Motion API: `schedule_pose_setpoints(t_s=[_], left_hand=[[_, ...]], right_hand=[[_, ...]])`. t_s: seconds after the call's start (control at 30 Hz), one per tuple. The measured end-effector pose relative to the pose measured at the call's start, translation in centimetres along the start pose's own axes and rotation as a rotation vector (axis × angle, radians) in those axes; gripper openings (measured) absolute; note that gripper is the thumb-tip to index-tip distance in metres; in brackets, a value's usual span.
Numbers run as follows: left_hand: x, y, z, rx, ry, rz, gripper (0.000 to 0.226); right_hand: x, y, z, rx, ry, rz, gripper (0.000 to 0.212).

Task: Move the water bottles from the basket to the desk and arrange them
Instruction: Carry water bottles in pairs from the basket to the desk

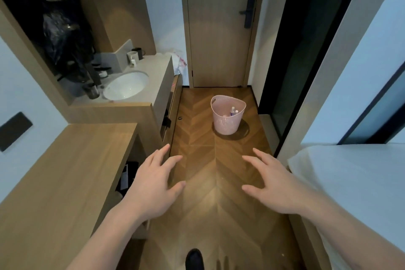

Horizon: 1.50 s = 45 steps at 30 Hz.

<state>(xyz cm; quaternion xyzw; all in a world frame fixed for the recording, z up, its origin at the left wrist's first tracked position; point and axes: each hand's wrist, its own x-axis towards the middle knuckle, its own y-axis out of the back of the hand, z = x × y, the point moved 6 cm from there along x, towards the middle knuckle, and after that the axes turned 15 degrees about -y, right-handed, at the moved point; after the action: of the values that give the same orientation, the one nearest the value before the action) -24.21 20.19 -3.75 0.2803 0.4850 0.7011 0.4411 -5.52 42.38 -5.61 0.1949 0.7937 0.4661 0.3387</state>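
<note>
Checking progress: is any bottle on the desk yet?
No: the desk top shows no bottle; bottles sit in the basket.

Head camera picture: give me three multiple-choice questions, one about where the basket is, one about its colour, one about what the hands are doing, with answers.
1. Where does the perforated plastic basket stand?
A. on the wooden desk
B. on the herringbone wood floor near the door
C. in the sink

2. What colour is the basket?
A. pink
B. green
C. black

3. What state are the left hand and the right hand in?
A. both grip bottles
B. one holds the basket
C. both open, holding nothing

Answers: B, it stands on the floor before the closed wooden door; A, its walls are pale pink; C, the fingers are spread over the floor, and the wooden desk is bare where visible.
</note>
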Motion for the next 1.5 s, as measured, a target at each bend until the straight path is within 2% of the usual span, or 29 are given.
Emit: schedule_pose_setpoints(t_s=[0.13, 0.3, 0.6, 0.8, 1.0, 1.27, 1.5], left_hand=[[8.2, 1.4, -3.9, 0.033, -0.067, -0.049, 0.069], [18.8, 1.6, -4.5, 0.041, -0.188, -0.122, 0.070], [33.5, 0.7, -6.5, 0.020, -0.286, -0.186, 0.070], [43.7, -0.8, -8.7, 0.036, -0.240, -0.198, 0.070], [53.4, -1.2, -10.2, 0.007, -0.122, -0.197, 0.070], [64.1, -2.3, -12.2, 0.025, -0.015, -0.206, 0.071], [76.7, -3.5, -15.6, 0.013, -0.044, -0.245, 0.072]], right_hand=[[6.3, 2.1, -0.3, 0.058, -0.093, 0.016, 0.081], [12.6, 3.5, -0.5, 0.094, -0.200, 0.011, 0.079], [24.7, 6.5, 1.3, 0.127, -0.258, 0.038, 0.080], [35.9, 8.5, 3.1, 0.124, -0.253, -0.046, 0.081], [47.4, 12.1, 4.9, 0.077, -0.265, -0.168, 0.079], [61.0, 17.8, 5.3, 0.109, -0.131, -0.131, 0.071], [72.3, 21.0, 5.1, 0.103, -0.155, -0.161, 0.071]])
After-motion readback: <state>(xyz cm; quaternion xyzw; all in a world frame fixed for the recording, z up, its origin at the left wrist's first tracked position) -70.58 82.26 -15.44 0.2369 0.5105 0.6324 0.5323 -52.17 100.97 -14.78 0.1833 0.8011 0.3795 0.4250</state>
